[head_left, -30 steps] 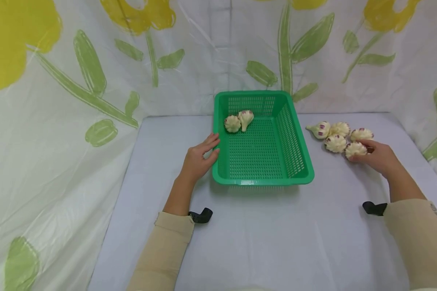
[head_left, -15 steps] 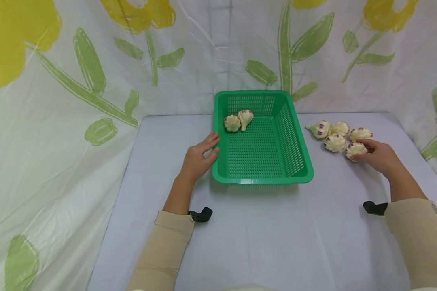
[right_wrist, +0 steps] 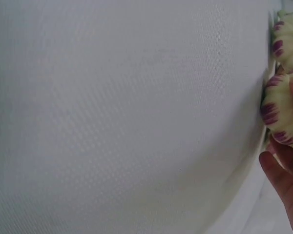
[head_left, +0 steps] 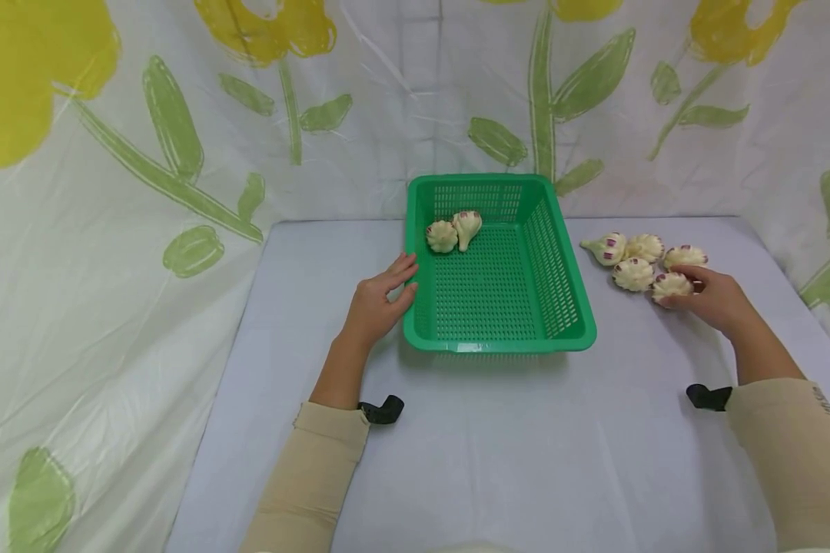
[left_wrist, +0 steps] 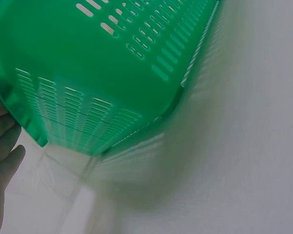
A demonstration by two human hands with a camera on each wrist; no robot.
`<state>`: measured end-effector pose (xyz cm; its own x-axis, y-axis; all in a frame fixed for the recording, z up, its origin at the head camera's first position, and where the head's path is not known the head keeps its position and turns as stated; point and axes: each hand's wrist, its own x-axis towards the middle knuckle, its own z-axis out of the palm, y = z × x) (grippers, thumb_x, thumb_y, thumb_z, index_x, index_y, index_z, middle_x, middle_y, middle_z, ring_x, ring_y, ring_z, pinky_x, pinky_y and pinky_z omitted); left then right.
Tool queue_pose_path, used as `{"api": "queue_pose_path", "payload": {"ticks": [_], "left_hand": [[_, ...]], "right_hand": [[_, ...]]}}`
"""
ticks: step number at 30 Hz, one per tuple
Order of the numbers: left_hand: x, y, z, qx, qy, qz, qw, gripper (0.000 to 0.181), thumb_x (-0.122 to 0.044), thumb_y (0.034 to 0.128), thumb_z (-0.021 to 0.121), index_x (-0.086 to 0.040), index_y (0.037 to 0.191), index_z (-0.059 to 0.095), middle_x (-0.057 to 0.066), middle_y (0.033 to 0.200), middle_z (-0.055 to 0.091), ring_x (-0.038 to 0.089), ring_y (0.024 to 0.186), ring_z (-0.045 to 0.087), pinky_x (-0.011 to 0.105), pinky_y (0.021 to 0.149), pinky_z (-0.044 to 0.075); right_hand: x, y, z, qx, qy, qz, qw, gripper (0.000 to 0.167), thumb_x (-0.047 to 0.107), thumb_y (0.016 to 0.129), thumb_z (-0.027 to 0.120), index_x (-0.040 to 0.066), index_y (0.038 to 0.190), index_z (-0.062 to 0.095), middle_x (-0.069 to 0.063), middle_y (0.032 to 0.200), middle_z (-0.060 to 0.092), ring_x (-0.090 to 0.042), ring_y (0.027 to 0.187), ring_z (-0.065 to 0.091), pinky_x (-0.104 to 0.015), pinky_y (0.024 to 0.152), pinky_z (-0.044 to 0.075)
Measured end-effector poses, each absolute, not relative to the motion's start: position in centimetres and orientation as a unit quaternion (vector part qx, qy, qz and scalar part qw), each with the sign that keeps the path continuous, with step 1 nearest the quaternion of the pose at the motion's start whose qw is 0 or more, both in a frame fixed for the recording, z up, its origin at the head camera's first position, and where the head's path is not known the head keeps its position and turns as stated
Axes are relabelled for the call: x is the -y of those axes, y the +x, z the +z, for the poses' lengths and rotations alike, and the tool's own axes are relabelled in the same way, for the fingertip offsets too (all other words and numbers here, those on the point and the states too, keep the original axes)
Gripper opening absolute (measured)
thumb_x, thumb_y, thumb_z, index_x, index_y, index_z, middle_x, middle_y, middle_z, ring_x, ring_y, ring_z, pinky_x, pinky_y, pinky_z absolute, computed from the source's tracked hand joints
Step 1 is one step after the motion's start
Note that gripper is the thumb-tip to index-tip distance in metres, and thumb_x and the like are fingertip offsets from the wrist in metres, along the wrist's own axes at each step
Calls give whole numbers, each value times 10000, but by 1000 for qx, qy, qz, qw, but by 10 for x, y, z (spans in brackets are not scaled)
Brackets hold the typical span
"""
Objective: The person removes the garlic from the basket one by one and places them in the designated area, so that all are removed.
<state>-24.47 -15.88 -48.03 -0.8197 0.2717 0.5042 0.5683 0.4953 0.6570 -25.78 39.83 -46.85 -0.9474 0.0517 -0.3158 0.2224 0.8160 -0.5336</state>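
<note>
In the head view my left hand [head_left: 380,302] lies against the left rim of a green plastic basket [head_left: 498,347], its fingertips touching the edge. The left wrist view has the fingers [left_wrist: 7,141] extended beside the basket's slotted wall [left_wrist: 88,87]. Two cream garlic bulbs [head_left: 442,236] with purple marks sit in the basket's back left corner. On the right, my right hand [head_left: 719,299] holds a garlic bulb [head_left: 671,289] between thumb and fingers, close to the table. The right wrist view catches this purple-streaked garlic bulb [right_wrist: 282,109] at its edge, partly cut off.
Several more garlic bulbs [head_left: 634,274] lie clustered beside the right hand, one with a stem [head_left: 605,247] pointing left. A white cloth covers the table [head_left: 512,445]. Behind hangs a curtain [head_left: 380,100] printed with yellow flowers and green leaves.
My right hand and the garlic bulb it holds have shifted slightly left, and the neighbouring bulb has moved a little left too. The left hand and basket stay put.
</note>
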Motion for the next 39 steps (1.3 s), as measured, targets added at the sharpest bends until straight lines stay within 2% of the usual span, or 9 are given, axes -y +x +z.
{"api": "queue_pose_path", "payload": {"ticks": [22,29,39], "left_hand": [[159,-244,-479,848,-248,-438,165,371,-173,961,621,-20,1299,636,32,1423,558,147,1382,455,370,1080,444],[158,-244,-479,846,-250,-443,162,376,-177,962,624,-42,1313,629,31,1431,550,152,1386,452,369,1078,445],[159,-243,-477,852,-247,-432,162,372,-181,964,622,-33,1305,634,24,1429,553,144,1381,455,372,1074,451]], "right_hand": [[-398,-260,-462,-940,83,-288,165,1002,622,856,644,44,1556,220,-396,1490,244,-583,1324,241,-733,1025,301],[-402,-262,-448,-941,67,-289,162,1003,650,857,617,39,1552,229,-353,1498,290,-557,1343,260,-729,1030,301],[-389,-281,-415,-959,24,-255,125,857,595,929,542,41,1532,291,-360,1476,333,-568,1325,296,-743,978,337]]}}
